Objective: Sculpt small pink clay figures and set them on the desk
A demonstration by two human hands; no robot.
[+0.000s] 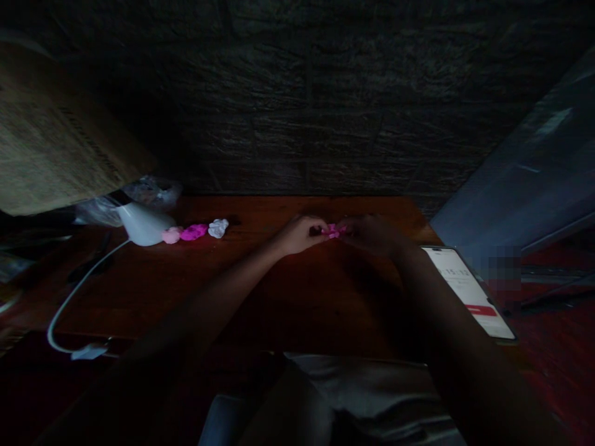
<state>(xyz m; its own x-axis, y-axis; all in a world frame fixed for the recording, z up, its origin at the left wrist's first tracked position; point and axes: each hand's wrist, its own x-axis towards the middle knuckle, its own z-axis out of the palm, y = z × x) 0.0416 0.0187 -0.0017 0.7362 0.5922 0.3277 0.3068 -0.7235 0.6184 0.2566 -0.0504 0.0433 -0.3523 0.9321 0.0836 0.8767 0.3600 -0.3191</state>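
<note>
Both my hands meet over the wooden table, with a small bright pink piece [331, 231] between their fingertips. It has an uneven, petal-like outline, but its material is too dim to make out. My left hand [304, 234] pinches it from the left, thumb and fingers curved together. From the other side my right hand [369, 234] is closed on it, its fingers mostly in shadow. Further left lie a pale pink lump [171, 235], a magenta lump [194, 232] and a white ruffled, flower-like piece [218, 228] in a row.
A white cone-shaped lamp base [145, 223] with a white cable [69, 297] stands at the left, by clear plastic wrapping [155, 191]. A lit phone [469, 291] lies at the right of the wooden table [288, 303]. A dark block wall [302, 111] rises behind.
</note>
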